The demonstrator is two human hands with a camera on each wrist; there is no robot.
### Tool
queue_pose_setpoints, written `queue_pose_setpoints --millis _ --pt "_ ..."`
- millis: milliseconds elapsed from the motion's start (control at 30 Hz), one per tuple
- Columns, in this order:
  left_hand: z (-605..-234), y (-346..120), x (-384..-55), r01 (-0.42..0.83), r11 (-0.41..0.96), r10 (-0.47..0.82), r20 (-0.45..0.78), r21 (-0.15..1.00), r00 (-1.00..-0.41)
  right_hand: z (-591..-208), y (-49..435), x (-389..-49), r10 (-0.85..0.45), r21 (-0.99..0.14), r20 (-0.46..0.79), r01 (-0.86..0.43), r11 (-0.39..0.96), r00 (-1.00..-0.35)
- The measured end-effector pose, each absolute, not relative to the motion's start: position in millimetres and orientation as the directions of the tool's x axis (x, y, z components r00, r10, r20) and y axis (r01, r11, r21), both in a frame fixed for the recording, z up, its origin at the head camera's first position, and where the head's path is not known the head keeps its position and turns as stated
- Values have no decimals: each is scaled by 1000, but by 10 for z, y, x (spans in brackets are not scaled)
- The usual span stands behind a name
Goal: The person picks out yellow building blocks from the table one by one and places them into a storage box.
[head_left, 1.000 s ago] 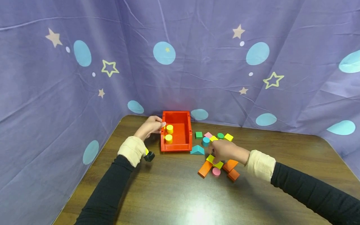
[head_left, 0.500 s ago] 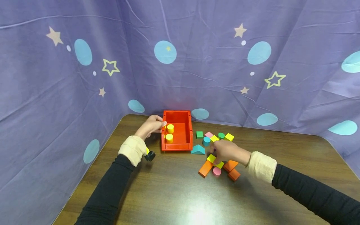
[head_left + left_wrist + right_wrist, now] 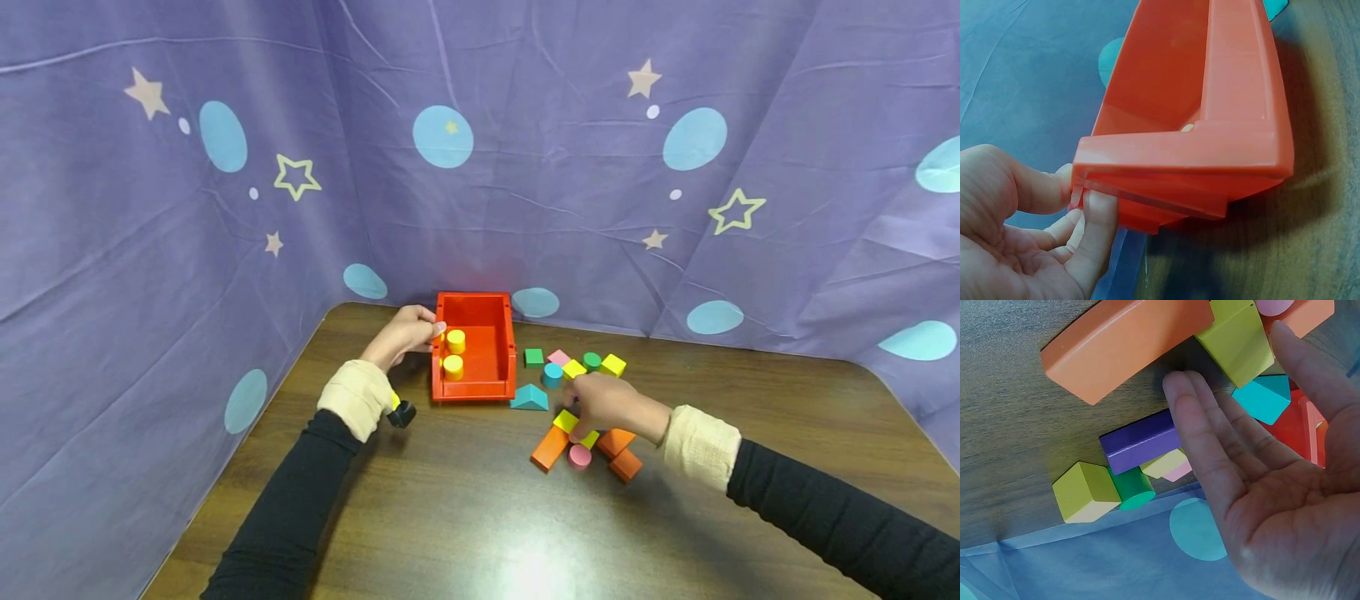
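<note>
My left hand [image 3: 408, 333] pinches the left rim of a red bin [image 3: 480, 390], with thumb and fingers on its edge in the left wrist view. Inside the bin stand yellow cylinders [image 3: 455, 341]. My right hand [image 3: 607, 404] reaches over the loose blocks, its fingers fairly straight and parted from the thumb. In the right wrist view, a yellow block [image 3: 1235, 344] lies between fingertips and thumb tip; whether they touch it I cannot tell. An orange block [image 3: 1125, 344] and a purple block [image 3: 1141, 440] lie close by.
A teal triangular block [image 3: 530, 398] lies beside the bin, with a green block [image 3: 533, 358] and a blue cylinder [image 3: 552, 376] near. A pink cylinder [image 3: 579, 456] and orange blocks [image 3: 550, 450] lie nearer me. A patterned purple cloth [image 3: 525, 167] backs the wooden table [image 3: 450, 500].
Both hands hold nearly the same place. The head view has shifted slightly; the bin and blocks have not visibly moved on the table.
</note>
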State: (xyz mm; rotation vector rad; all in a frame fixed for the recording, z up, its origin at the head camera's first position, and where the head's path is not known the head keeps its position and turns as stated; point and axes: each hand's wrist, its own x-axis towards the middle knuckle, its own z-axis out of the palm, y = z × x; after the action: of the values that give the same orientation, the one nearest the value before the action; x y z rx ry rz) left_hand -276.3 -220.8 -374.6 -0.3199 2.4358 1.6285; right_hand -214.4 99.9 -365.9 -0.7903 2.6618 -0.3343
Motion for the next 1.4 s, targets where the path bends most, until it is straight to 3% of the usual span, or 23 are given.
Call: queue_pose_setpoints --millis 933,1400 --pt "-3697 -2206 -2718 -283 371 -60 -281 885 -958 -3687 922 -2115 -468 -247 -287 -407 879 -836" --pt "-3720 -2211 -2705 -269 355 -61 -265 895 -962 -3698 934 -2079 -484 -287 -227 -417 862 -845"
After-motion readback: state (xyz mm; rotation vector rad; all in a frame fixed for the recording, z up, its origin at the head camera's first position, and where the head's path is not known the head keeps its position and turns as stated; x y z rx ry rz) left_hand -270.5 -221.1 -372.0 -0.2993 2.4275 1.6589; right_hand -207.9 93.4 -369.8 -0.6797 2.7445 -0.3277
